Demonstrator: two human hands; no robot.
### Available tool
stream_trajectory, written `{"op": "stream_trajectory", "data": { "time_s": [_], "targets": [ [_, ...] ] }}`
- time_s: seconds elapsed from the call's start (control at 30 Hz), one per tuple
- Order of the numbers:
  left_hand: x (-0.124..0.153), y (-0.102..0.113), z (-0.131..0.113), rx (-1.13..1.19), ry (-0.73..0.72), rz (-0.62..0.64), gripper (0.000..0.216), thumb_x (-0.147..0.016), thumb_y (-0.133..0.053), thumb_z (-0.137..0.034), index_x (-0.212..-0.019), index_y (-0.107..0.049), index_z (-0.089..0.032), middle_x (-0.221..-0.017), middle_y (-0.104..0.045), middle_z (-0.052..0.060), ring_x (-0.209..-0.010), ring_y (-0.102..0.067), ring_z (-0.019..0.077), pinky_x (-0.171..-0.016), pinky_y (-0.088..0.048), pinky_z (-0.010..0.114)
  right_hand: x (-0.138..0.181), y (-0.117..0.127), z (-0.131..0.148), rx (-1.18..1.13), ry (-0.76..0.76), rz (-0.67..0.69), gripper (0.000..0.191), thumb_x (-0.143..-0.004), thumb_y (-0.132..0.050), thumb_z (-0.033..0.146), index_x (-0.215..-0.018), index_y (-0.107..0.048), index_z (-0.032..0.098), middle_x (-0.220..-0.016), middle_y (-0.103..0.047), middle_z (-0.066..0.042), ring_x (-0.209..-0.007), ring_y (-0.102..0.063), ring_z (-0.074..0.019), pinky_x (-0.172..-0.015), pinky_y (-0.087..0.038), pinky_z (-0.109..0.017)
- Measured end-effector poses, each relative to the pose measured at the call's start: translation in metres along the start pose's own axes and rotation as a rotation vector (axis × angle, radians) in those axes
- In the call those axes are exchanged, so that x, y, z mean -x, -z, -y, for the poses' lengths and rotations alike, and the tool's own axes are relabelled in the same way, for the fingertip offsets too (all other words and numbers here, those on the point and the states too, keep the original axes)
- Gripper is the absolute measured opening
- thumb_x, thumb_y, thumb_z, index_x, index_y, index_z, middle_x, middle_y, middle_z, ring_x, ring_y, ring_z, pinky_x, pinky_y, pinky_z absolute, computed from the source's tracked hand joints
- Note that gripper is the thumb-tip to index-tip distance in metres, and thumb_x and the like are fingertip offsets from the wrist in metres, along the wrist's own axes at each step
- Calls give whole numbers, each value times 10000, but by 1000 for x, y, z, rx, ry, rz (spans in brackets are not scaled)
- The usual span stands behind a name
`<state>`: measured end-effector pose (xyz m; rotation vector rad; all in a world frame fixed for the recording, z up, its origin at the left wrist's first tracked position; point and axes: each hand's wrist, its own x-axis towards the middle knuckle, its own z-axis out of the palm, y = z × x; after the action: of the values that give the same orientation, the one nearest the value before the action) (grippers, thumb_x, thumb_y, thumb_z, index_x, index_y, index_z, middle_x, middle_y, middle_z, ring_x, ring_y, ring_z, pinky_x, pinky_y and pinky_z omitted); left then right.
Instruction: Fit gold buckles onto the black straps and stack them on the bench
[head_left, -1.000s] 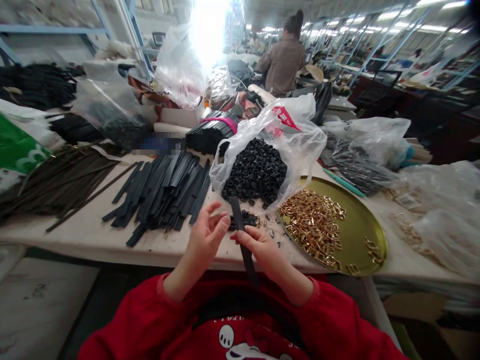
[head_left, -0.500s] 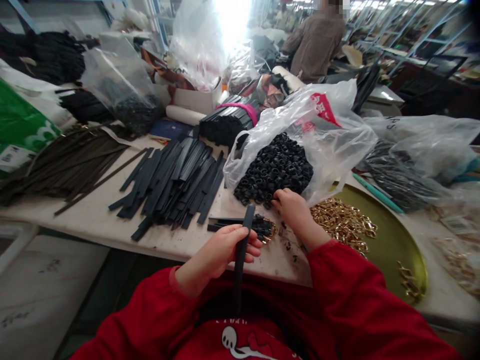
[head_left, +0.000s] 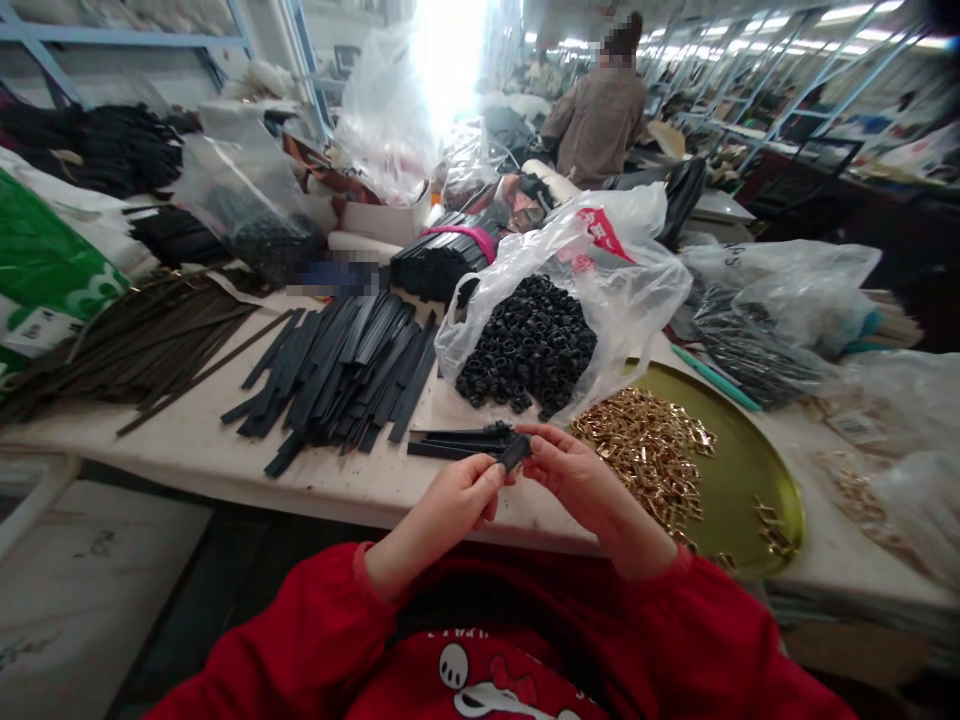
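Observation:
My left hand (head_left: 463, 495) pinches a short black strap (head_left: 514, 454) between thumb and fingers. My right hand (head_left: 576, 474) closes on the far end of this strap; whether a small loop is also in its fingers is hidden. Just beyond both hands lie several black straps (head_left: 442, 445) in a small stack on the table. Behind them, a clear plastic bag (head_left: 637, 270) lies open with a heap of small black loops (head_left: 529, 345) in its mouth. To the right of my right hand, gold metal buckles (head_left: 645, 450) are piled on a round gold tray (head_left: 757, 460).
A spread pile of black strips (head_left: 337, 370) lies left of the hands, with brown strips (head_left: 157, 340) farther left. A bundle tied with a pink band (head_left: 442, 255) sits behind. A teal tool (head_left: 716, 377) lies beyond the tray. Another person (head_left: 600, 115) stands in the background.
My right hand has moved from the heap of loops toward my left hand and now grips the strap's end. The strap has tipped from pointing away to slanting right.

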<state>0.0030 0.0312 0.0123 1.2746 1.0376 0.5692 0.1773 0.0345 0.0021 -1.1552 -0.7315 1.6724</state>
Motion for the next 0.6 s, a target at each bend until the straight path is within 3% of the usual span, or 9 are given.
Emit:
{"op": "stream_trajectory", "data": {
  "time_s": [0.1, 0.27, 0.33, 0.43, 0.5, 0.6],
  "targets": [
    [6, -1, 1, -219, -40, 19, 281, -831, -382, -347, -769, -572, -148, -466, -389, -73, -407, -340, 74, -419, -253, 192, 15, 1, -10, 17, 48, -18, 280, -605, -754, 351, -820, -656, 202, -718, -631, 29, -588, -536, -74, -629, -439, -233],
    [17, -3, -4, -510, -117, 129, 295, -833, -395, -319, -714, -605, -152, -580, -510, -26, -539, -441, 114, -509, -288, 225, 34, 6, -21, 275, 118, 47, 265, -606, -751, 347, -795, -656, 187, -676, -612, 29, -611, -527, -94, -610, -415, -238],
    [21, -8, -2, -482, -127, 132, 307, -854, -380, -352, -886, -609, -149, -642, -550, -9, -596, -472, 135, -554, -324, 234, 41, 4, -25, 285, 90, 72, 271, -629, -730, 367, -807, -636, 185, -673, -609, 26, -617, -534, -107, -616, -418, -252],
    [24, -16, 4, -353, -80, 116, 430, -881, -332, -417, -1187, -461, -143, -648, -543, -12, -582, -475, 143, -558, -356, 241, 48, -2, -35, 245, 94, 45, 277, -654, -709, 386, -817, -604, 187, -667, -583, 33, -612, -519, -107, -621, -412, -256],
    [23, -20, 6, -309, -72, 100, 451, -881, -329, -432, -1204, -444, -139, -673, -545, -1, -588, -477, 145, -564, -366, 245, 49, -3, -42, 234, 116, 46, 272, -665, -698, 392, -808, -584, 191, -668, -565, 38, -613, -508, -105, -619, -407, -250],
    [19, -20, 4, -263, -82, 66, 376, -861, -375, -407, -1084, -526, -145, -685, -528, 1, -598, -459, 136, -558, -363, 236, 44, 8, -42, 334, 175, 106, 261, -704, -653, 388, -859, -569, 195, -721, -568, 25, -647, -515, -116, -630, -412, -252]
  ]
}}
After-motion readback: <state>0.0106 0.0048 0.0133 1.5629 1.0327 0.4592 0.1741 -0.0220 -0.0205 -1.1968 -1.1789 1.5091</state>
